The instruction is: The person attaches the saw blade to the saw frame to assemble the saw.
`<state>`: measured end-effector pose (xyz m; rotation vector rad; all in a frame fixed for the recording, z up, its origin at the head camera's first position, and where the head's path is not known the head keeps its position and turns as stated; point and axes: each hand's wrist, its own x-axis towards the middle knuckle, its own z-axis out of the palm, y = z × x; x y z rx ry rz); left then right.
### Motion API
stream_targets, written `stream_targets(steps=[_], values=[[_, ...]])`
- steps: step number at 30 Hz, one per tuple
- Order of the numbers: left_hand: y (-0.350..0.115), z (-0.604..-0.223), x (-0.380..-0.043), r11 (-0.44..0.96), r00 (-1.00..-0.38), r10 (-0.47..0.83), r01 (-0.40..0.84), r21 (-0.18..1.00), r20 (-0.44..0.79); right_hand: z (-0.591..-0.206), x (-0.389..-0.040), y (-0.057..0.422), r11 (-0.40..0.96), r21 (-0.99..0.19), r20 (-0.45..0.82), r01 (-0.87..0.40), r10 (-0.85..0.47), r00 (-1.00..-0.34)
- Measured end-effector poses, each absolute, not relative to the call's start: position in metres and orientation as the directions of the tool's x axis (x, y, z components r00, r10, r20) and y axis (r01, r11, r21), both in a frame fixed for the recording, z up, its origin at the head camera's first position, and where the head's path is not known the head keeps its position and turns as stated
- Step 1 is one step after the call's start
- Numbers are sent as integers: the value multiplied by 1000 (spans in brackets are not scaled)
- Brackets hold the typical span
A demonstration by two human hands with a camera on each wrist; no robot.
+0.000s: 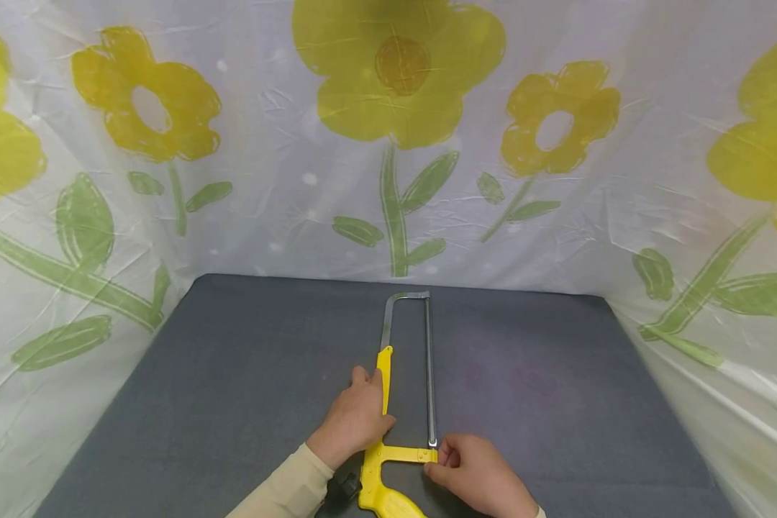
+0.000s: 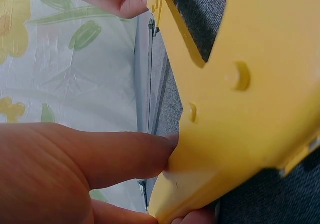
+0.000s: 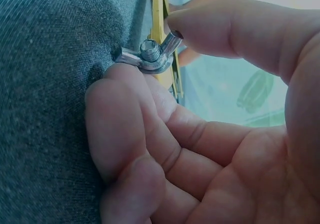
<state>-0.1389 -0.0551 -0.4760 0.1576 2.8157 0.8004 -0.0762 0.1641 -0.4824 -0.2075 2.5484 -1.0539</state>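
Observation:
A hacksaw (image 1: 370, 478) with a yellow frame and handle rests on the dark grey cloth, its metal front bow (image 1: 386, 324) pointing away from me. A long straight blade section (image 1: 430, 374) runs along its right side. My left hand (image 1: 356, 414) holds the yellow upper bar, thumb and fingers on opposite sides. In the left wrist view the thumb (image 2: 125, 154) presses against the yellow metal. At the near end of the blade, my right hand (image 1: 475, 464) pinches a silver wing nut (image 3: 152, 65) on a threaded bolt, thumb on one wing and index finger by the other.
The dark grey cloth surface (image 1: 265, 345) extends to both sides of the saw. A white curtain (image 1: 265, 180) with yellow flowers encloses the back and sides. Some black object (image 1: 343, 488) sits beside the left wrist, its kind unclear.

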Motion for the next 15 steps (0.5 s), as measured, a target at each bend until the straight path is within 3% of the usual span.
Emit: stream_targets(steps=[15], values=[[-55, -479, -140, 849, -971, 158, 42, 527, -177, -483, -77, 171, 652, -758, -298, 20, -320, -899]])
